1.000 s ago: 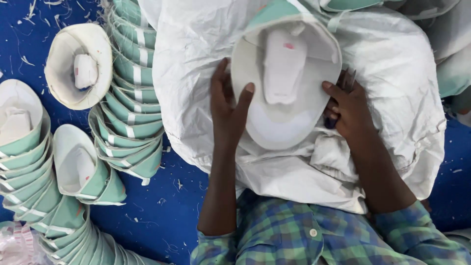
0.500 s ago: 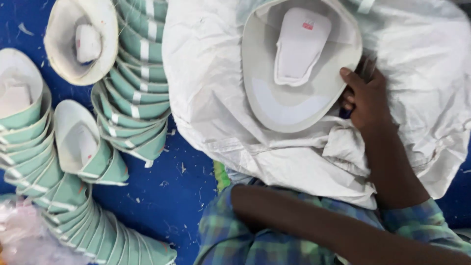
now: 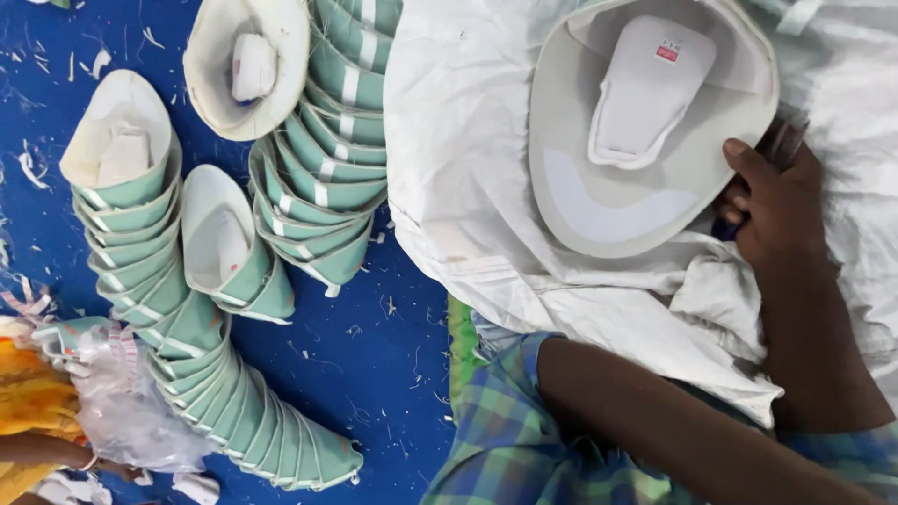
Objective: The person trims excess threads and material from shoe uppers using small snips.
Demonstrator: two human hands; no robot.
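A large white cup-shaped shell with a white padded insert lies mouth-up in the opening of a white woven sack. My right hand grips the shell's right rim, thumb on the edge and fingers tucked behind it against the sack. My left forearm lies across the bottom of the view below the sack, coming out of a checked blue-green sleeve. The left hand itself is out of sight.
Long stacks of nested green-and-white shells lie on the blue floor, which is strewn with white scraps. A single shell lies between the stacks. At the bottom left another person's hand is at a clear plastic bag.
My left hand has let go of the shell's left rim and drawn back below the sack. The shell now sits higher in view, held by my right hand alone.
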